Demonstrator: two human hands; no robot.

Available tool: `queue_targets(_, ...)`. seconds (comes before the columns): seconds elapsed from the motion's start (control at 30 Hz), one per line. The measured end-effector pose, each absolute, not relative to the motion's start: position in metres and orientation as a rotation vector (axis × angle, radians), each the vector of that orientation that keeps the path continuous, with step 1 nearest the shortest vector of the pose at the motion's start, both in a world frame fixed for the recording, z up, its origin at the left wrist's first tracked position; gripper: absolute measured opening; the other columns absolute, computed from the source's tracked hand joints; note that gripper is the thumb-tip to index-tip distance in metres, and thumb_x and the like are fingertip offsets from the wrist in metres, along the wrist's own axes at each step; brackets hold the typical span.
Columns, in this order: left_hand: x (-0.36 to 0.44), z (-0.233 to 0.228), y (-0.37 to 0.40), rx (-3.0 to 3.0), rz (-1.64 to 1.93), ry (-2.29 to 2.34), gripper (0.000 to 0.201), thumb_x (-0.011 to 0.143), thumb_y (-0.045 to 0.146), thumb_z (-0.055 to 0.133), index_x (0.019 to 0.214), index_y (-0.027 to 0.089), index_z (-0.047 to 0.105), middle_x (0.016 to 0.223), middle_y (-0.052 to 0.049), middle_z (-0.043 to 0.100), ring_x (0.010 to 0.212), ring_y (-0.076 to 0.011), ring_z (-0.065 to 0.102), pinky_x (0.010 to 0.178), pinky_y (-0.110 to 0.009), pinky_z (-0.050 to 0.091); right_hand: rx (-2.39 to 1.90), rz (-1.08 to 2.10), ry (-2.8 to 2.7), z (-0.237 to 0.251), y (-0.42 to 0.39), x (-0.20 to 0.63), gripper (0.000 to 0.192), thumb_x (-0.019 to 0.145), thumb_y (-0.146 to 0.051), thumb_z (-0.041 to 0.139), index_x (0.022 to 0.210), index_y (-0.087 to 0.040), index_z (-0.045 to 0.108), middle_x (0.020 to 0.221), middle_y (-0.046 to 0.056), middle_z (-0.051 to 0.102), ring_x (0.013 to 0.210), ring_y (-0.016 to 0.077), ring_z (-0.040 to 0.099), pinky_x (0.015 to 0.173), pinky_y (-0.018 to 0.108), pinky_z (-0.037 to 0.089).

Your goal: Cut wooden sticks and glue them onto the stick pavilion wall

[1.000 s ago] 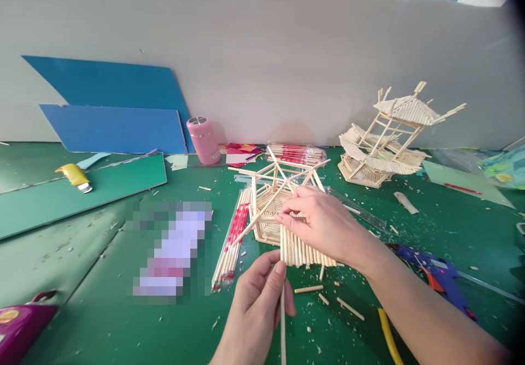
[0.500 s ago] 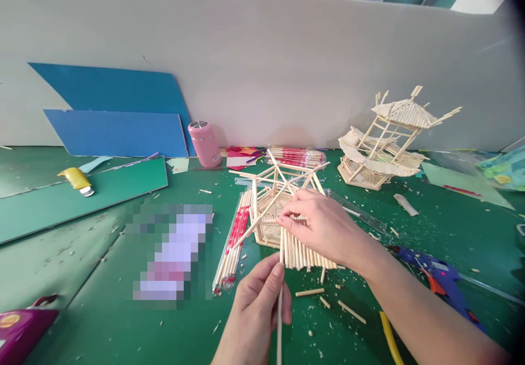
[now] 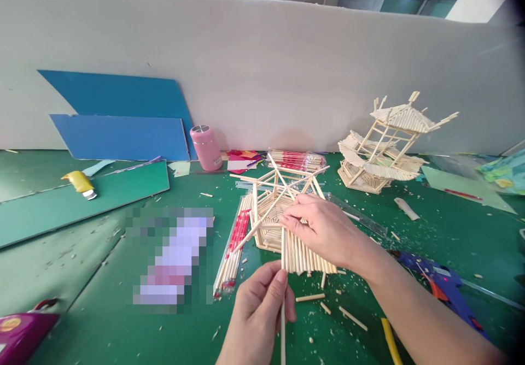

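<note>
A half-built model of pale wooden sticks (image 3: 273, 206) stands on the green mat (image 3: 102, 321), with a sloping panel of sticks side by side (image 3: 305, 255) at its near side. My right hand (image 3: 324, 228) rests on top of that panel, fingertips pinching at its upper left edge. My left hand (image 3: 256, 313) is below it, thumb and fingers closed on a single long thin stick (image 3: 283, 294) held upright against the panel's left edge.
A finished stick pavilion (image 3: 385, 146) stands back right. A packet of sticks (image 3: 233, 245), a pink bottle (image 3: 206, 147), blue boards (image 3: 118, 119), a yellow cutter (image 3: 81, 183), a blue glue gun (image 3: 438, 283) and loose stick offcuts (image 3: 328, 305) lie around. A white wall closes the back.
The view has tilted slightly, so everything sits a little lower. My left hand keeps the stick against the panel; my right hand has barely shifted.
</note>
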State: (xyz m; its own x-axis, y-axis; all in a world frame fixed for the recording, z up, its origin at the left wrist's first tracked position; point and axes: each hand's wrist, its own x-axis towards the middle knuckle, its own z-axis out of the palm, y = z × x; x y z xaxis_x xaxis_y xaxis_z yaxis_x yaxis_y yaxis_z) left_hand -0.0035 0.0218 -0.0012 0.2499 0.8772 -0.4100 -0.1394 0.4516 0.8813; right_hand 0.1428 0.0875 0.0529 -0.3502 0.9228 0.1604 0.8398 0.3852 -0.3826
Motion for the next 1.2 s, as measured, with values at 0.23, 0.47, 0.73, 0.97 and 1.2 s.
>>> queue_targets(0.23, -0.0036, -0.0042, 0.0244, 0.806, 0.797, 1.069, 0.035, 0.077, 0.046, 0.056, 0.09, 0.014, 0.059, 0.044, 0.005, 0.049, 0.041, -0.0071, 0.027, 0.042, -0.022, 0.015, -1.498, 0.455, -2.274, 0.0565, 0.088, 0.1465, 0.034, 0.091, -0.024, 0.039, 0.058, -0.019, 0.045, 0.065, -0.001, 0.05, 0.067, 0.0128, 0.047, 0.058, 0.027, 0.034)
queue_targets(0.47, -0.0047, -0.008, 0.0253, 0.793, 0.778, 1.061, 0.034, 0.078, 0.046, 0.056, 0.089, 0.014, 0.06, 0.043, 0.005, 0.049, 0.038, -0.0055, 0.025, 0.04, -0.021, 0.013, -1.504, 0.484, -2.252, 0.0562, 0.0883, 0.147, 0.033, 0.09, -0.025, 0.041, 0.059, -0.019, 0.049, 0.066, 0.0, 0.049, 0.067, 0.0128, 0.048, 0.059, 0.027, 0.035)
queue_targets(0.73, -0.0041, -0.0041, 0.026, 0.783, 0.783, 1.049, 0.032, 0.078, 0.045, 0.056, 0.089, 0.014, 0.059, 0.043, 0.005, 0.049, 0.04, -0.0062, 0.025, 0.041, -0.021, 0.013, -1.556, 0.461, -2.244, 0.0571, 0.0887, 0.1419, 0.016, 0.081, -0.032, 0.054, 0.076, -0.022, 0.065, 0.075, 0.002, 0.06, 0.073, 0.0167, 0.054, 0.064, 0.031, 0.039)
queue_targets(0.97, -0.004, -0.001, 0.0251, 0.764, 0.785, 1.052, 0.029, 0.079, 0.043, 0.055, 0.088, 0.015, 0.059, 0.044, 0.005, 0.048, 0.042, -0.0069, 0.026, 0.042, -0.021, 0.015, -1.578, 0.439, -2.266, 0.0579, 0.0904, 0.1404, 0.017, 0.078, -0.033, 0.055, 0.072, -0.022, 0.066, 0.075, 0.004, 0.063, 0.077, 0.0203, 0.056, 0.068, 0.034, 0.041)
queue_targets(1.2, -0.0042, 0.0018, 0.0251, 0.758, 0.768, 1.07, 0.03, 0.079, 0.043, 0.056, 0.087, 0.015, 0.06, 0.044, 0.005, 0.049, 0.041, -0.0064, 0.026, 0.04, -0.02, 0.014, -1.391, 0.444, -2.259, 0.0575, 0.0878, 0.1454, 0.015, 0.083, -0.021, 0.052, 0.088, -0.022, 0.067, 0.082, 0.002, 0.059, 0.078, 0.015, 0.054, 0.071, 0.029, 0.041)
